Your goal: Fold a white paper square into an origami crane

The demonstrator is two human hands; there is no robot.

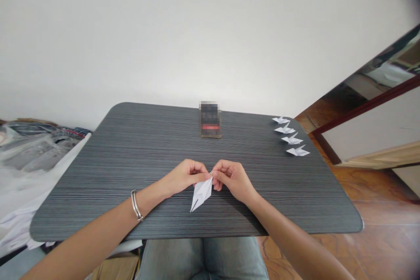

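2 hands meet near the middle of the dark grey bench (131, 148), toward its near edge. The left hand (183, 177) and the right hand (231, 177) are both closed, fingertips pinching the top corner of a folded white paper piece (201, 193), a long pointed shape that hangs down and to the left from the pinch, its lower tip close to the bench top. A silver bracelet (136, 205) sits on the left wrist.

Beyond the hands, at the far edge, a small dark box (210, 120) stands upright, its face blurred. On the far right, 4 finished paper cranes (290, 136) lie in a row along the bench edge, well apart from the hands. Nothing lies between hands and box. Left of the bench, white cloth and plastic bags (29, 153) are heaped; wooden floor (377, 192) shows to the right.
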